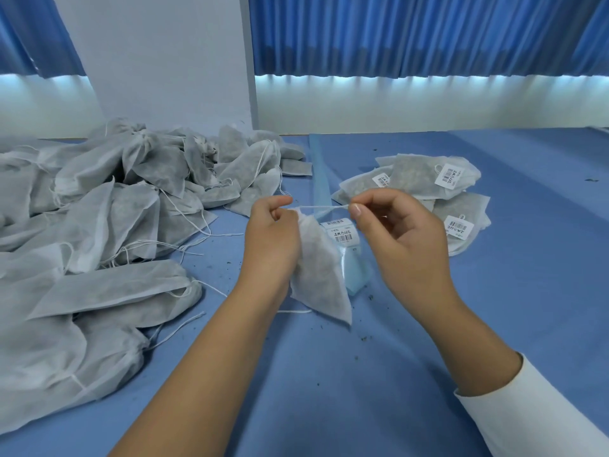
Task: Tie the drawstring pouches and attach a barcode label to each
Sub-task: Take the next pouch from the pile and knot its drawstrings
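A white non-woven drawstring pouch (321,278) with dark filling hangs above the blue table. My left hand (272,235) grips its gathered neck. My right hand (398,235) pinches the white drawstring (324,207) between thumb and forefinger, and the string runs taut between the two hands. Behind the pouch sits a roll of barcode labels (342,234) on pale blue backing. A small stack of labelled pouches (425,179) lies at the right rear.
A big heap of unlabelled pouches (99,219) with loose strings fills the left side of the blue table (329,374). Dark crumbs are scattered on the cloth. A grey column and blue curtains stand behind the table.
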Demonstrator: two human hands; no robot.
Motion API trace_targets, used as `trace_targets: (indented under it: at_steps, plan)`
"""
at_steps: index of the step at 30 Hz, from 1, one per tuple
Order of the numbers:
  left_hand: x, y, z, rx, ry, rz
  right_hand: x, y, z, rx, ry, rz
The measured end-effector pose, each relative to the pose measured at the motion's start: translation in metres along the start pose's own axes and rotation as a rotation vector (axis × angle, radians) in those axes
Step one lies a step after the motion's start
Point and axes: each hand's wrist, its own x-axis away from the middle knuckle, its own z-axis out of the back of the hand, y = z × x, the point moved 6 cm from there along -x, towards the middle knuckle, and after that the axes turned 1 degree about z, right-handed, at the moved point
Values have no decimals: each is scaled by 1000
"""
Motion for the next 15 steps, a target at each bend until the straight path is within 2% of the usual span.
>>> trace_targets:
  at_steps: [3, 7, 11, 15]
  plan:
    - [-2, 1, 5, 47, 61, -44, 5, -5, -5, 27, -29, 68]
    - [-2, 2, 9, 119, 101, -22, 10, -9, -18, 152, -167, 186]
    - [-1, 3, 11, 259, 87, 79, 10, 1, -22, 220, -252, 111]
    - [-1, 4, 10, 336, 75, 108, 8, 10, -21, 250, -271, 17]
